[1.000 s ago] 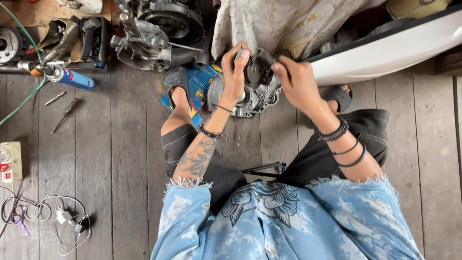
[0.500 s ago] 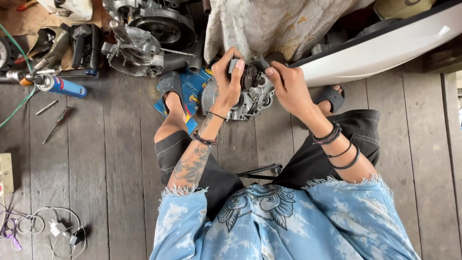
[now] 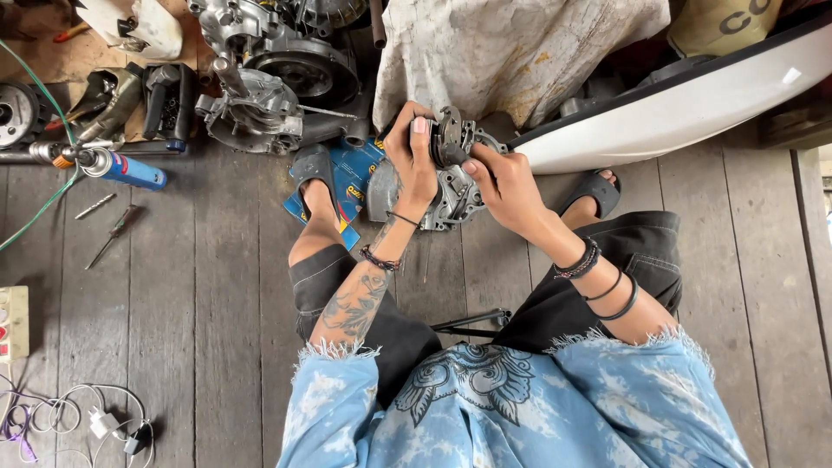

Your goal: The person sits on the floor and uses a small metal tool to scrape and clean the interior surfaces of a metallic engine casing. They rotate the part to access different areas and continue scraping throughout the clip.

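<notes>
I sit on a wooden plank floor with a grey metal engine cover [image 3: 451,198] standing between my feet. My left hand [image 3: 414,165] grips a round metal clutch part [image 3: 451,139] at the top of the cover, thumb up along its left side. From the right, my right hand [image 3: 507,186] closes its fingers on the same round part. Under the cover lies a blue cardboard box [image 3: 351,186]. My forearms carry dark bracelets.
An engine block [image 3: 277,82] and loose metal parts lie at the top left. A blue spray can [image 3: 121,166] and two screwdrivers [image 3: 108,230] rest on the planks at left. White bodywork [image 3: 693,113] runs along the top right. A black tool [image 3: 472,322] lies by my knees.
The view has shifted slightly. Both hands stay on the round part, with small changes of grip on it.
</notes>
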